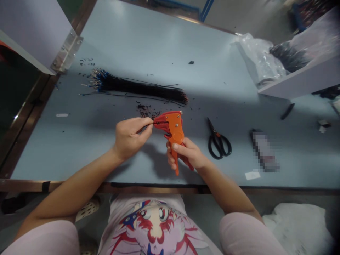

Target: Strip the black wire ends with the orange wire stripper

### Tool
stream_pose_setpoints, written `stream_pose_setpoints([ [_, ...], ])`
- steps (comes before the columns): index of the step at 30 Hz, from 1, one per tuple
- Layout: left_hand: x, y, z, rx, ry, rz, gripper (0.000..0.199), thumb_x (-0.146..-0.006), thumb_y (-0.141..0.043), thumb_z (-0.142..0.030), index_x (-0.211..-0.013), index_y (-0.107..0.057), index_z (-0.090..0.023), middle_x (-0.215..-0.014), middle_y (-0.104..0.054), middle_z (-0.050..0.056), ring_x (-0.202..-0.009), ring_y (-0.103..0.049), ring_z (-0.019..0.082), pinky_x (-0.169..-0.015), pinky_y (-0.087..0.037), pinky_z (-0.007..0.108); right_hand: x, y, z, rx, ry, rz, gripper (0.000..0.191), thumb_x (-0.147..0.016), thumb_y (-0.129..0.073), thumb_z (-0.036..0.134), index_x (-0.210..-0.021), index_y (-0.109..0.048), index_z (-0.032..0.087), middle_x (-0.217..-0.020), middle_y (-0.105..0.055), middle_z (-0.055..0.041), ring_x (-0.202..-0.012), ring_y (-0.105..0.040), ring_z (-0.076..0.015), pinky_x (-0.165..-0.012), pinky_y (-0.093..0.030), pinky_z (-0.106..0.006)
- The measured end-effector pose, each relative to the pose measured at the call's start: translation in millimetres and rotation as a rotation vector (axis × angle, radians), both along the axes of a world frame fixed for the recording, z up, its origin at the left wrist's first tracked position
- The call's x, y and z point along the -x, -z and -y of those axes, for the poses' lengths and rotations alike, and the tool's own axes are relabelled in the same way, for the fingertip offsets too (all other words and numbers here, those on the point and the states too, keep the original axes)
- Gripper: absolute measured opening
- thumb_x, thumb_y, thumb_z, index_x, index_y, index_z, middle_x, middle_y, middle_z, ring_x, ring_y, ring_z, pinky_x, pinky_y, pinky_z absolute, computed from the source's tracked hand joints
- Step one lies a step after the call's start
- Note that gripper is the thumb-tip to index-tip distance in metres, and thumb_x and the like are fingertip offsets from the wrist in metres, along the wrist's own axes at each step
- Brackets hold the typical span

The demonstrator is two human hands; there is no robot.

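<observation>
My right hand [186, 153] is wrapped round the handles of an orange and red wire stripper [175, 129], its jaws facing left. My left hand [134, 136] pinches a thin black wire [152, 123] right at the mouth of those jaws; most of the wire is hidden by the fingers. Beyond both hands lies a thick bundle of black wires [140, 88], with blue and metal ends on the left and bare coppery ends on the right. Small black scraps of insulation [143, 109] are scattered between the bundle and the stripper.
Black-handled scissors [219, 141] lie right of my right hand. Farther right are a blurred-out oblong object [265, 150] and a white paper slip [252, 175]. Clear plastic bags [261, 60] sit behind a pale panel [300, 78]. A metal bracket [67, 51] stands at the left edge.
</observation>
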State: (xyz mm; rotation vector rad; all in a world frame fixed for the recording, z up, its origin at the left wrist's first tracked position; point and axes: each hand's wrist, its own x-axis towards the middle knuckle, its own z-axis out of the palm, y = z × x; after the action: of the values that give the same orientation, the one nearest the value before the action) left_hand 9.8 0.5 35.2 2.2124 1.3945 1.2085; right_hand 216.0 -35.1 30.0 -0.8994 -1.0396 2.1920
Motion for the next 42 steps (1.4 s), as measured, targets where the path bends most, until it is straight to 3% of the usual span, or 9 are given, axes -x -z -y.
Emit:
stream_pose_setpoints([
  [7,-1,3.5,-1,-0.027,-0.026,-0.009,0.012,-0.081,-0.056,-0.022,-0.076,-0.067,-0.022,-0.061,-0.063,-0.005,-0.053,-0.054,0.008,-0.056,-0.04,0.02,0,3.4,0,0.006,0.044,0.031,0.034,-0.085,-0.057,0.045,-0.071,-0.048,0.015,-0.047,-0.05,0.0039,-0.033,-0.048,-0.0102,-0.033,-0.042,-0.022],
  [13,-1,11.7,-7,0.007,-0.032,-0.024,0.013,-0.08,-0.057,-0.021,-0.076,-0.069,-0.022,-0.067,-0.068,-0.004,-0.057,-0.058,0.008,-0.059,-0.042,0.018,5,3.6,-2,0.079,0.089,-0.019,0.032,-0.084,-0.058,0.044,-0.073,-0.05,0.015,-0.047,-0.051,0.0038,-0.033,-0.046,-0.0095,-0.035,-0.043,-0.023],
  [19,7,11.3,-14,0.043,-0.127,0.01,0.012,-0.079,-0.058,-0.023,-0.076,-0.07,-0.024,-0.071,-0.071,-0.004,-0.061,-0.062,0.01,-0.06,-0.045,0.02,-9,0.9,-15,0.173,0.274,-0.036,0.033,-0.077,-0.065,0.046,-0.077,-0.052,0.016,-0.052,-0.055,0.0028,-0.037,-0.051,-0.0114,-0.04,-0.05,-0.027],
  [26,6,15.6,-16,0.066,-0.105,0.074,0.011,-0.078,-0.06,-0.023,-0.078,-0.071,-0.022,-0.076,-0.072,-0.002,-0.063,-0.062,0.011,-0.061,-0.046,0.021,-14,2.4,-14,0.088,0.034,0.101,0.041,-0.075,-0.07,0.042,-0.097,-0.059,0.01,-0.083,-0.066,-0.0096,-0.07,-0.068,-0.0223,-0.061,-0.057,-0.035],
  [35,1,16.7,-12,0.069,-0.089,0.087,0.01,-0.077,-0.06,-0.022,-0.078,-0.07,-0.02,-0.073,-0.069,0.0,-0.062,-0.059,0.009,-0.057,-0.043,0.02,-7,8.3,-9,0.093,0.008,-0.015,0.036,-0.079,-0.066,0.039,-0.098,-0.057,0.01,-0.082,-0.066,-0.0098,-0.074,-0.069,-0.0249,-0.068,-0.055,-0.04],
  [42,-2,18.4,-10,0.078,-0.06,0.07,0.009,-0.077,-0.06,-0.021,-0.077,-0.069,-0.019,-0.069,-0.068,-0.001,-0.055,-0.053,0.008,-0.054,-0.04,0.02,-2,5.2,-6,0.074,-0.01,0.001,0.033,-0.08,-0.065,0.038,-0.095,-0.058,0.01,-0.078,-0.065,-0.0092,-0.069,-0.068,-0.0223,-0.061,-0.056,-0.036],
])
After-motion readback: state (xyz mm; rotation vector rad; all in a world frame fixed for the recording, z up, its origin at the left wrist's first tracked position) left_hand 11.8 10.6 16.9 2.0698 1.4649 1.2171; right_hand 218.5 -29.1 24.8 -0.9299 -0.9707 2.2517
